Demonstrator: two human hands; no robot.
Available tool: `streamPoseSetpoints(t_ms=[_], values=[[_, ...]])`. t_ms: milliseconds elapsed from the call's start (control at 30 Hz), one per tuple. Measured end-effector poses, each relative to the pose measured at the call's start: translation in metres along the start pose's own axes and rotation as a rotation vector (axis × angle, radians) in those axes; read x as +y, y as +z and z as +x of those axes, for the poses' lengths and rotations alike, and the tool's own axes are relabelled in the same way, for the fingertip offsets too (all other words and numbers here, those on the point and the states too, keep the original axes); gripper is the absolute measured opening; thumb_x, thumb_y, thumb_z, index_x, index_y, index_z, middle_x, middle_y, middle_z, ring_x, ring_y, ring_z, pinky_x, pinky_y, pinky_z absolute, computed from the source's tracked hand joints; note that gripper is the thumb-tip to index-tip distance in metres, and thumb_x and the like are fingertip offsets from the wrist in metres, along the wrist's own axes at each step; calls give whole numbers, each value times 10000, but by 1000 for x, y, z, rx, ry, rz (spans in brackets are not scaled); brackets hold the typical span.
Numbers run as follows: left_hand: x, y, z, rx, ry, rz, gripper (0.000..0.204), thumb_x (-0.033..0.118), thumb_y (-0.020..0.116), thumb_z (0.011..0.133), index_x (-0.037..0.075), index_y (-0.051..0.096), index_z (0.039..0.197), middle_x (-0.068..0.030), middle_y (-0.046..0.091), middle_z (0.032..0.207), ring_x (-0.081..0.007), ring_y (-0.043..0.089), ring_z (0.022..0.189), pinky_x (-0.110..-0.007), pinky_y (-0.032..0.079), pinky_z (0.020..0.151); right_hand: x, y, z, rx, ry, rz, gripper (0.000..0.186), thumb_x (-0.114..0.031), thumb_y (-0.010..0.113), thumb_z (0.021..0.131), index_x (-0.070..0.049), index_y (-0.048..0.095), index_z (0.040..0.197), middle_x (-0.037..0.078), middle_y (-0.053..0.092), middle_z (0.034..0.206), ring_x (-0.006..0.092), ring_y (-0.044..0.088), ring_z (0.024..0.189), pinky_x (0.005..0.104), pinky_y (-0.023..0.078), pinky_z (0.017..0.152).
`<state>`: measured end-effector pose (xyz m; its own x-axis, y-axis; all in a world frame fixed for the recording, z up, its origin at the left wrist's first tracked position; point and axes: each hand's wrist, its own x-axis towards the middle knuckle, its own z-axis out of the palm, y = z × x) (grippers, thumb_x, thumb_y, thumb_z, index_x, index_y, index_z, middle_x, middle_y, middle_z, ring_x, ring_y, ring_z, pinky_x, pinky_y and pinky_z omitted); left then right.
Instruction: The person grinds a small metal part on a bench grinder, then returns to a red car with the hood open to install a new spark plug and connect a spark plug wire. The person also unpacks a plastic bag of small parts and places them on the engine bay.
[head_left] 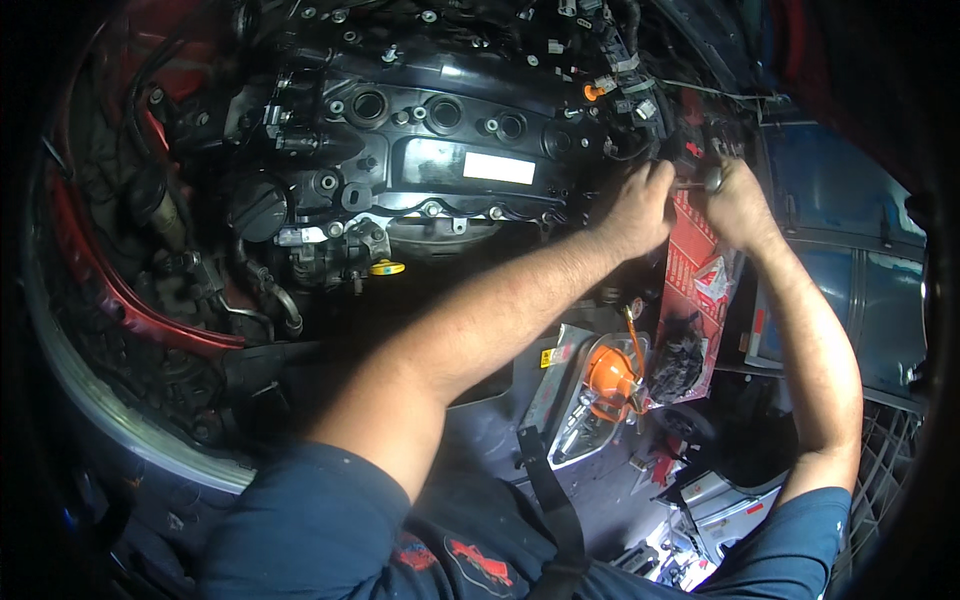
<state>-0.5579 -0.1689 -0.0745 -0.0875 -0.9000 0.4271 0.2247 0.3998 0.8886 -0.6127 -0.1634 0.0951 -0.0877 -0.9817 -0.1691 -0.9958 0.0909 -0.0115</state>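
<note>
Both my arms reach to the right end of an engine with a black valve cover (425, 165). My left hand (640, 210) is closed beside the cover's right edge; what its fingers hold is hidden. Close to its right, my right hand (742, 208) is closed around a metal tool with a rounded end (713, 180). A thin shaft seems to run from that end toward my left fingers. Its exact kind is too small to tell. Below the hands lies a long red printed box (688, 290). An orange connector (592, 92) sits among wires above my left hand.
A clear tray (560, 448) holds an orange funnel (610, 372) and small metal parts. Beside it, a crumpled black plastic bag (680, 362) lies on the red box. A yellow dipstick handle (387, 268) sticks out at the engine's front. Blue metal cabinets (840, 185) stand at the right.
</note>
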Motion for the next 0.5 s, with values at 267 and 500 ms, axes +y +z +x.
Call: streamPoseSetpoints(t_ms=[267, 500], values=[[-7, 3, 6, -99, -45, 58, 187, 210, 733, 704, 48, 641, 686, -165, 666, 690, -374, 678, 686, -455, 557, 653, 0, -14, 9, 81, -770, -541, 189, -64, 748, 701, -43, 596, 811, 131, 570, 695, 356, 583, 777, 452, 494, 725], [-17, 7, -1, -4, 56, -38, 220, 172, 747, 700, 89, 580, 817, -96, 635, 708, -346, 659, 681, -470, 524, 613, 13, -8, 0, -393, 399, 573, 105, -4, 682, 747, -16, 610, 823, 32, 531, 645, 160, 512, 533, 336, 469, 512]])
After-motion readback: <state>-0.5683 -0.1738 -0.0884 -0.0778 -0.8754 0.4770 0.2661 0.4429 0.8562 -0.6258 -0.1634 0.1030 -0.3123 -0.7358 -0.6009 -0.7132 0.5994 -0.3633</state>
